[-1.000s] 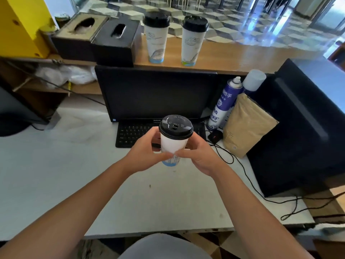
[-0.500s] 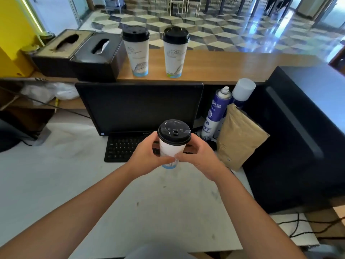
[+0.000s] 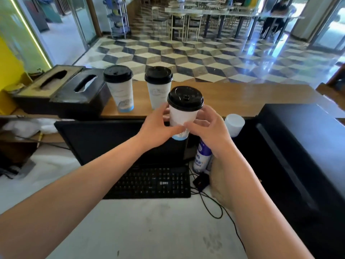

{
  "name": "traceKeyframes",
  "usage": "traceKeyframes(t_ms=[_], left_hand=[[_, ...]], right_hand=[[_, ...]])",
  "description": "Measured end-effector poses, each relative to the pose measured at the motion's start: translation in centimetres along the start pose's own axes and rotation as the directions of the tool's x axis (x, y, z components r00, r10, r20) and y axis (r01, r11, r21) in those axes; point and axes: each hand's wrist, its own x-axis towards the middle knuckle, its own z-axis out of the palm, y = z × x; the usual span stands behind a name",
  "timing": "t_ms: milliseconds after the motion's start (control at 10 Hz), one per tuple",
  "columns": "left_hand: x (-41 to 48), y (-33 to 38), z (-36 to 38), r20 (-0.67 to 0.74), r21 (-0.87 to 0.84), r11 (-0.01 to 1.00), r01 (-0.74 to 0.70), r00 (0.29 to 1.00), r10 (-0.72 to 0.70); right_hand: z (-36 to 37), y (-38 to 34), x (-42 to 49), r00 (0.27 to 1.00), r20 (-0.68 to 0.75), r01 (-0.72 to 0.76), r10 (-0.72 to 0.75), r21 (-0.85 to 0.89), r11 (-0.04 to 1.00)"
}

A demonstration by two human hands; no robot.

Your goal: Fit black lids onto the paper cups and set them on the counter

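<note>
While you hold the paper cup (image 3: 183, 119) between both hands, it sits upright in the air, above the monitor (image 3: 119, 141) and just short of the wooden counter (image 3: 233, 99). Your left hand (image 3: 157, 130) wraps the cup's left side, thumb across the front near the blue base; your right hand (image 3: 210, 130) pinches the right side w/ thumb and fingertips, remaining fingers spread loose. Both grips are closed on the cup wall, not on the lid. Black lid (image 3: 185, 99) is seated on the rim, appears level. On the counter, two tall lidded cups stand upright, left one (image 3: 119, 88) and right one (image 3: 158, 87), apart from each other, just beside two tissue boxes (image 3: 61, 90). Below: keyboard (image 3: 149, 183) on the white desk (image 3: 149, 230), spray can (image 3: 202, 157) partly behind your right wrist.
</note>
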Motion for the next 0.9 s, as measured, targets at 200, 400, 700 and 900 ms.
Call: traceKeyframes(t_ms=[200, 400, 700, 900], left_hand=[[5.7, 1.9, 1.9, -0.034, -0.083, 0.996, -0.012, 0.999, 0.009], [9.6, 0.9, 3.3, -0.057, -0.076, 0.997, 0.030, 0.998, -0.035], [12.0, -1.6, 5.0, -0.110, -0.053, 0.996, 0.069, 0.991, -0.075], [11.8, -2.1, 5.2, -0.135, -0.063, 0.997, 0.040, 0.990, -0.048]], right_hand=[[-1.8, -1.1, 5.5, 0.997, -0.073, 0.035, -0.038, -0.035, 0.999], [-2.7, 0.2, 9.7, 0.998, -0.067, 0.008, -0.015, -0.105, 0.994], [-2.3, 3.5, 11.7, 0.992, -0.122, 0.021, -0.028, -0.053, 0.998], [-2.2, 4.4, 11.4, 0.986, -0.164, -0.032, 0.024, -0.046, 0.998]])
